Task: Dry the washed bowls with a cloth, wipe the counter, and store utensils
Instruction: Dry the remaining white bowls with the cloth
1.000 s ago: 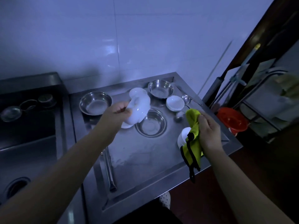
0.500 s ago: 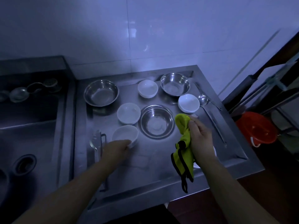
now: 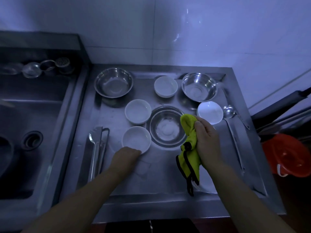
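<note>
We look down on a dim, bluish kitchen where a stainless steel surface (image 3: 168,190) with a raised rim fills the middle of the view, backed at twelve o'clock by a pale tiled wall (image 3: 218,31). At nine o'clock a sunken sink (image 3: 33,115) adjoins it, with a round drain (image 3: 32,140) and a few metal strainers (image 3: 45,68) on its back ledge. Our left hand (image 3: 125,157) has its fingers curled against the near rim of a white bowl (image 3: 136,139) that stands upright on the surface at about seven o'clock from a steel bowl (image 3: 166,126) in the centre; whether it truly grips the rim we cannot tell. Our right hand (image 3: 206,140) is closed around a bunched yellow-green cloth (image 3: 189,148) with black edging, held above the surface at about four o'clock from that centre bowl, its tail hanging down. A second white bowl (image 3: 138,111) sits at ten o'clock, a third white bowl (image 3: 165,86) at twelve, and a fourth white bowl (image 3: 210,112) at two. Two larger steel bowls stand along the back, the left steel bowl (image 3: 113,82) at eleven o'clock and the right steel bowl (image 3: 199,86) at one. Metal tongs (image 3: 96,148) lie at eight o'clock, and a ladle (image 3: 229,112) lies along the right edge. Beyond the surface at three o'clock an orange bucket (image 3: 289,155) sits on the floor.
</note>
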Demonstrator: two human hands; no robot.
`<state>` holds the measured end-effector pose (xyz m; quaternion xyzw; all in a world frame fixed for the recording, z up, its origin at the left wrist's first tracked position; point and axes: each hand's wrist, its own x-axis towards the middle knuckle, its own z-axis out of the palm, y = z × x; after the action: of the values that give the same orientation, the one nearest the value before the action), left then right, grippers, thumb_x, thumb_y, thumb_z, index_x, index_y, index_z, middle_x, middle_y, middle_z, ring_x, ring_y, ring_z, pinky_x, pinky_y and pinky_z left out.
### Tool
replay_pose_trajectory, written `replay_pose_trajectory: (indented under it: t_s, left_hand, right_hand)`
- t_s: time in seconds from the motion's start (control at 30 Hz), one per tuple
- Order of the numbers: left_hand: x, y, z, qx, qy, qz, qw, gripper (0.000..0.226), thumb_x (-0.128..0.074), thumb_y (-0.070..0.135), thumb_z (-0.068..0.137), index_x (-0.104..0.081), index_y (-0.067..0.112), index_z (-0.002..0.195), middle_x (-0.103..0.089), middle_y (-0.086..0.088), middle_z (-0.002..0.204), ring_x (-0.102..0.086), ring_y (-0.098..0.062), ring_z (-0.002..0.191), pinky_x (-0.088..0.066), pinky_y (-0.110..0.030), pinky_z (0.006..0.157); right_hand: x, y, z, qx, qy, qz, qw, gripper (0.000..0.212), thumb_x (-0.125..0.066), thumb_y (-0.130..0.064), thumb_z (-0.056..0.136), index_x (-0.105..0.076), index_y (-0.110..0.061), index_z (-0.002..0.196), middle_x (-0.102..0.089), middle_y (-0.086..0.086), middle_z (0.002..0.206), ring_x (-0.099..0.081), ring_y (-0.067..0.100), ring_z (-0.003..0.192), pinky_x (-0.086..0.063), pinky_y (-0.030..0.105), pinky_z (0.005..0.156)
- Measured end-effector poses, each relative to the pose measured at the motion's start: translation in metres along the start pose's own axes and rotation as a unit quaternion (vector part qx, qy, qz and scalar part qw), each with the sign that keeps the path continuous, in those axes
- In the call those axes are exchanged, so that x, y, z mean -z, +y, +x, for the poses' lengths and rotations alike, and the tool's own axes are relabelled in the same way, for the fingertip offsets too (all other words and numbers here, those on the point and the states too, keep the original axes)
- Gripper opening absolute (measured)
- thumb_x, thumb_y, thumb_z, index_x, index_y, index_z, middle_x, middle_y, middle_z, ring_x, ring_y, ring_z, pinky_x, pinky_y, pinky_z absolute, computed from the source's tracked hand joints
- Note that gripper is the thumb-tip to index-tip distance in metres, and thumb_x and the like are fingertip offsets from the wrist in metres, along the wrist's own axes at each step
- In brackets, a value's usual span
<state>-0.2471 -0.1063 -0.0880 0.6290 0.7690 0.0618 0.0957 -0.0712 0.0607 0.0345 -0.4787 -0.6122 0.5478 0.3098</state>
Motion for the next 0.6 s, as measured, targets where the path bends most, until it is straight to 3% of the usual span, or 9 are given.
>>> replay_pose_trajectory:
  t_s: [0.1,0.2,0.27,0.33,0.43,0.5,0.6]
  left_hand:
    - [0.000,0.000,0.002,0.013,0.011,-0.044,0.999,0.038,-0.091,0.012,0.048,-0.076,0.011,0.083,-0.071,-0.012,0.072,-0.069,-0.030,0.062,-0.057,-0.036,0.051]
    - [0.013,-0.013,0.019,0.139,0.071,-0.132,0.979,0.033,-0.066,0.026,0.081,-0.069,0.009,0.109,-0.071,-0.016,0.099,-0.066,-0.033,0.091,-0.051,-0.040,0.082]
    - [0.021,-0.026,0.043,0.243,0.119,-0.179,0.946,0.035,-0.053,0.026,0.088,-0.064,0.006,0.115,-0.067,-0.016,0.110,-0.061,-0.033,0.101,-0.046,-0.041,0.089]
    - [0.027,-0.039,0.071,0.344,0.131,-0.257,0.893,0.040,-0.054,0.021,0.092,-0.052,0.004,0.128,-0.058,-0.017,0.125,-0.054,-0.032,0.114,-0.040,-0.040,0.098]
    - [0.026,-0.054,0.108,0.444,0.070,-0.328,0.831,0.049,-0.057,0.025,0.090,-0.046,-0.004,0.128,-0.053,-0.022,0.126,-0.050,-0.036,0.116,-0.038,-0.035,0.088]
    - [0.024,-0.059,0.123,0.457,0.024,-0.352,0.816,0.045,-0.057,0.028,0.089,-0.053,-0.010,0.112,-0.057,-0.025,0.112,-0.054,-0.038,0.106,-0.036,-0.032,0.075]
    - [0.019,-0.066,0.135,0.480,0.007,-0.402,0.780,0.034,-0.060,0.017,0.086,-0.058,-0.013,0.103,-0.061,-0.027,0.099,-0.059,-0.040,0.094,-0.044,-0.036,0.069]
  right_hand:
    - [-0.003,-0.003,0.011,0.002,-0.017,0.011,1.000,0.035,-0.045,-0.009,0.095,-0.069,-0.034,0.090,-0.070,-0.022,0.078,-0.061,-0.008,0.074,-0.046,0.006,0.066]
    - [-0.005,-0.007,0.020,0.003,-0.031,0.024,0.999,0.035,-0.044,-0.009,0.096,-0.068,-0.034,0.092,-0.070,-0.024,0.080,-0.061,-0.012,0.075,-0.044,0.003,0.064]
    - [-0.007,-0.010,0.026,0.002,-0.038,0.031,0.999,0.035,-0.044,-0.009,0.096,-0.068,-0.034,0.094,-0.070,-0.025,0.082,-0.062,-0.012,0.076,-0.043,0.002,0.063]
    - [-0.008,-0.010,0.032,0.003,-0.039,0.030,0.999,0.034,-0.044,-0.009,0.096,-0.069,-0.032,0.098,-0.071,-0.021,0.086,-0.062,-0.010,0.079,-0.044,0.003,0.065]
    - [-0.010,-0.007,0.039,0.004,-0.030,0.035,0.999,0.034,-0.045,-0.009,0.096,-0.070,-0.032,0.098,-0.072,-0.018,0.089,-0.063,-0.006,0.085,-0.046,0.005,0.070]
    - [-0.010,-0.005,0.041,0.005,-0.027,0.034,0.999,0.034,-0.045,-0.009,0.096,-0.069,-0.033,0.096,-0.072,-0.019,0.088,-0.063,-0.007,0.084,-0.046,0.005,0.070]
    - [-0.011,-0.001,0.042,0.003,-0.029,0.042,0.999,0.035,-0.044,-0.007,0.096,-0.069,-0.032,0.096,-0.071,-0.022,0.089,-0.063,-0.009,0.084,-0.044,0.004,0.068]
